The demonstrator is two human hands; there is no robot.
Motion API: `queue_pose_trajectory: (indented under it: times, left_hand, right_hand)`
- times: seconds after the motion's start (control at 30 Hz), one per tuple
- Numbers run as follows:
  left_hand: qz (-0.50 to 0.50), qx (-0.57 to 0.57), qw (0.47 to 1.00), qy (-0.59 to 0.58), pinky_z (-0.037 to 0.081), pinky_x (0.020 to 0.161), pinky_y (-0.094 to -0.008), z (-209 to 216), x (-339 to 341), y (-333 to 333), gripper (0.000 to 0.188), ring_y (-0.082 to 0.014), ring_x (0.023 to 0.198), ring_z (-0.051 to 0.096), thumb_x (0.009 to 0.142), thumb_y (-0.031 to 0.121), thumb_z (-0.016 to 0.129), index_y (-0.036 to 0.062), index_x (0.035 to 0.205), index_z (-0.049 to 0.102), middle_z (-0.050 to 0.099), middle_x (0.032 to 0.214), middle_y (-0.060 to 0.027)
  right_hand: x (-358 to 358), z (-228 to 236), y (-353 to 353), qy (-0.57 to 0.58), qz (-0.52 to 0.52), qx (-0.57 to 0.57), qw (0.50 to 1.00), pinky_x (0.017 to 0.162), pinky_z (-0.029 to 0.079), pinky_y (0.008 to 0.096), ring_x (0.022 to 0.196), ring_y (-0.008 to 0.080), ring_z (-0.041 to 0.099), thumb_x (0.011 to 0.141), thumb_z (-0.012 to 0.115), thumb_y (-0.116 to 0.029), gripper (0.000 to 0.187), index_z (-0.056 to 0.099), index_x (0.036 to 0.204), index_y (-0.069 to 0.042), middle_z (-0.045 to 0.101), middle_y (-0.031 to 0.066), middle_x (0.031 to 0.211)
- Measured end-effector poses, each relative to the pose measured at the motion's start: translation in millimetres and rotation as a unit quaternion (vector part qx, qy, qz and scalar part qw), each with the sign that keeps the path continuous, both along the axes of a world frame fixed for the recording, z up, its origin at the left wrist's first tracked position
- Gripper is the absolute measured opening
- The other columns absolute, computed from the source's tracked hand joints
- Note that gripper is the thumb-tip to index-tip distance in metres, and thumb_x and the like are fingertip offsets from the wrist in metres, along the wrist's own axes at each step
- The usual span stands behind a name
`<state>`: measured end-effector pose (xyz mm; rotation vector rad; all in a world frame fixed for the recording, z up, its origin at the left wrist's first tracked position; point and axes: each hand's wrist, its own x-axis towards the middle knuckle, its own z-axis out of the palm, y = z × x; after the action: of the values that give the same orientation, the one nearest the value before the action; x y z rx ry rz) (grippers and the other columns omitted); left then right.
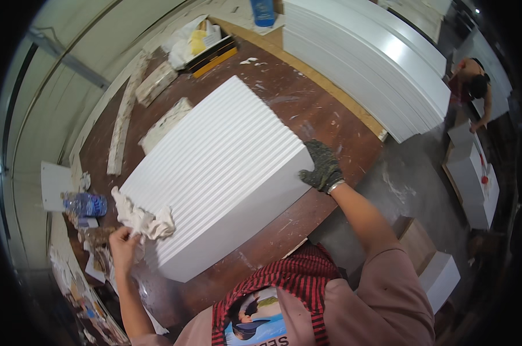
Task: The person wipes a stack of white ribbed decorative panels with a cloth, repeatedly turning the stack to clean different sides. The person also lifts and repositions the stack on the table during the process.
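One stack of white boards [215, 153] sits squared up, ridged side up, on the brown table [341, 130]. The left hand [124, 247] pinches a crumpled white rag [151, 224] at its near-left corner; the gloved right hand [322, 166] rests on its right end, thumb apart from the fingers. How much surface work remains, I cannot tell.

Blue container [263, 14] nr wht pnl stack [367, 63], blk/orange box [216, 56] L.

Glare on panels [369, 62], blackened rim
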<state>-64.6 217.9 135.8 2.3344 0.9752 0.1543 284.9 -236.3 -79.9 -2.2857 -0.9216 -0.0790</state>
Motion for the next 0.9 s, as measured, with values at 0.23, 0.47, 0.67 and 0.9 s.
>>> queue_pose_trajectory:
  times: [0.23, 0.47, 0.67, 0.9]
  left_hand:
    - [-0.049, 0.004, 0.999, 0.011, 0.048, 0.071, -0.0244, 28.5, 54.2, -10.5, 0.012, -0.0087, 0.075, 0.058, 0.084, 0.0, 0.059, -0.0028, 0.092, 0.067, 0.063, 0.079, 0.0016]
    - [-0.293, 0.208, 0.929, 0.09, 0.014, 0.123, -0.0556, -88.6, 129.1, -98.8, 0.095, -0.0392, 0.155, 0.016, 0.082, 0.025, 0.07, 0.0117, 0.163, 0.022, 0.015, 0.169, -0.0191]
    - [-0.461, 0.151, 0.855, -0.182, 0.033, 0.115, -0.0527, -97.6, 292.4, -225.0, 0.068, -0.0394, 0.138, 0.04, 0.079, 0.015, 0.075, 0.0086, 0.143, 0.054, 0.043, 0.153, -0.0164]
    - [-0.493, 0.159, 0.843, -0.147, 0.042, 0.095, -0.0433, -97.9, 233.4, -212.3, 0.069, -0.0302, 0.11, 0.056, 0.066, -0.002, 0.067, 0.019, 0.131, 0.066, 0.061, 0.137, -0.0065]
  right_hand:
    - [-1.4, 8.6, 2.9, -0.019, 0.023, 0.012, 0.999, 0.113, 0.037, 0.0506, 0.125, 0.0415, 0.054, 0.073, 0.08, -0.051, 0.077, 0.058, 0.13, -0.004, 0.061, 0.0213, 0.129]
    - [2.5, 2.5, 1.3, -0.011, 0.011, -0.03, 0.999, 0.115, 0.036, 0.0493, 0.126, 0.0393, 0.054, 0.073, 0.08, -0.053, 0.081, 0.057, 0.132, -0.004, 0.06, 0.0202, 0.131]
    - [1.8, 12.5, 1.9, -0.008, 0.024, -0.042, 0.999, 0.115, 0.034, 0.0498, 0.131, 0.0399, 0.049, 0.072, 0.08, -0.057, 0.092, 0.051, 0.141, -0.005, 0.055, 0.0222, 0.139]
    - [3.9, 12.7, 1.2, 0.099, 0.043, 0.024, 0.994, 0.114, 0.036, 0.0502, 0.129, 0.0409, 0.052, 0.073, 0.081, -0.056, 0.091, 0.05, 0.141, -0.003, 0.057, 0.0227, 0.136]
